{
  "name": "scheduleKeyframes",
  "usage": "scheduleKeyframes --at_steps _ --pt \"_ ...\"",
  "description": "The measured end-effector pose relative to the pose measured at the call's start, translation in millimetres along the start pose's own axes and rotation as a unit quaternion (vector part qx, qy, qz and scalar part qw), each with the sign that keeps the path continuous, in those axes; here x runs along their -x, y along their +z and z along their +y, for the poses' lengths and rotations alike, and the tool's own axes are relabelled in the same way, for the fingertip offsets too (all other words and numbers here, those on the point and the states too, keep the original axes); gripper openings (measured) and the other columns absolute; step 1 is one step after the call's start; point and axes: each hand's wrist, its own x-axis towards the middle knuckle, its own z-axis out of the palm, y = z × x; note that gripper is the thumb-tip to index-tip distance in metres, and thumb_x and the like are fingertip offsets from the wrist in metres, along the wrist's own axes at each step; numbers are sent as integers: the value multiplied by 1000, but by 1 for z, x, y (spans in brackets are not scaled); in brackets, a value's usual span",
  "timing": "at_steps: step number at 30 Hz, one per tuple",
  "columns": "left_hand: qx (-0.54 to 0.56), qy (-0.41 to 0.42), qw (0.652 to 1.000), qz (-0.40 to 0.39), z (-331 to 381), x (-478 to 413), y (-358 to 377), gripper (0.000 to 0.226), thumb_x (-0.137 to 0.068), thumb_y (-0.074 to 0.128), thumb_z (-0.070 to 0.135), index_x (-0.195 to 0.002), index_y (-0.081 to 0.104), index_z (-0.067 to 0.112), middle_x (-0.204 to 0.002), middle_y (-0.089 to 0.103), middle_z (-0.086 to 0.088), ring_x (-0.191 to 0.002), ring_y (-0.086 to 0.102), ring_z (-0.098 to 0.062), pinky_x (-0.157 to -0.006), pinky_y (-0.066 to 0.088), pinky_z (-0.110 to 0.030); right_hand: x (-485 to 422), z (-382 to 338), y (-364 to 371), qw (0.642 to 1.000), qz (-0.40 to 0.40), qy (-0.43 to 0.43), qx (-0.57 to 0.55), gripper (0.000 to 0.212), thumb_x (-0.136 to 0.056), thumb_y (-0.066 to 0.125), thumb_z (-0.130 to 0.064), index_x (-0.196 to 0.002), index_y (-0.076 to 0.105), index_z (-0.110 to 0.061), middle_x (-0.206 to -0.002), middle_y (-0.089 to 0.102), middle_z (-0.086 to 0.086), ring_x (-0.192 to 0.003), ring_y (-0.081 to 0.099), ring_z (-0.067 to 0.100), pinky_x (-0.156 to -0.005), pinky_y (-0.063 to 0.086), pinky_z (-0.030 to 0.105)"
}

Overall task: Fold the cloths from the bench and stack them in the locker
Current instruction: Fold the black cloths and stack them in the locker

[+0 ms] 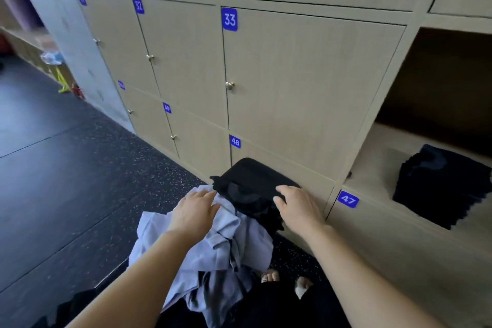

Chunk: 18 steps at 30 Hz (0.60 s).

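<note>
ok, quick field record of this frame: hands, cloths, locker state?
left hand: flat on the light blue cloth
right hand: on the black cloth, grip unclear
cloth state: both crumpled on the bench, unfolded
open locker: right of door 33, holds a stack of folded dark cloths
stage: this pile not yet folded

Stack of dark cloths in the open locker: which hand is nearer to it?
Right. The right hand touches the black cloth, just left of the stack; the left hand lies farther left, on the pale cloth.
</note>
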Motion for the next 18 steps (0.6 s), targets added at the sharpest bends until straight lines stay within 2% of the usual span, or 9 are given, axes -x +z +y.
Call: scheduleKeyframes --at_steps 4,9,14,16,18 --pt "-11 -19 1000 -14 -3 -28 25 35 -103 37 36 -128 57 23 -128 59 1 -119 52 -22 -93 40 -33 -35 -1 27 1000 -26 8 8 31 -99 43 -29 -121 59 -14 -122 63 2 -113 56 25 -90 47 37" --pt "10 -70 997 -15 2 -62 55 36 -101 36 44 -88 61 22 -100 65 1 -108 55 -24 -77 36 -34 -68 -2 60 999 -52 -9 10 32 -101 42 -30 -123 58 -13 -124 60 3 -116 55 23 -93 46 36" --pt "-2 -129 991 -19 13 -79 75 50 -97 35 59 -86 69 23 -97 68 3 -112 51 -21 -81 28 -35 -82 -2 90 997 -69 -24 4 34 -101 42 -33 -125 56 -15 -125 60 2 -116 53 21 -93 45 34" --pt "15 -148 989 -14 16 -82 79 48 -95 40 61 -85 69 24 -93 68 6 -109 52 -18 -82 27 -35 -82 -1 97 997 -65 -31 -1 33 -101 43 -32 -126 56 -15 -124 59 1 -116 53 20 -93 45 33" --pt "54 -165 985 3 17 -82 81 36 -93 47 57 -88 66 26 -93 68 9 -107 54 -16 -86 28 -34 -80 -1 101 998 -53 -38 -7 32 -100 44 -32 -125 55 -16 -123 59 0 -116 52 19 -93 44 32"
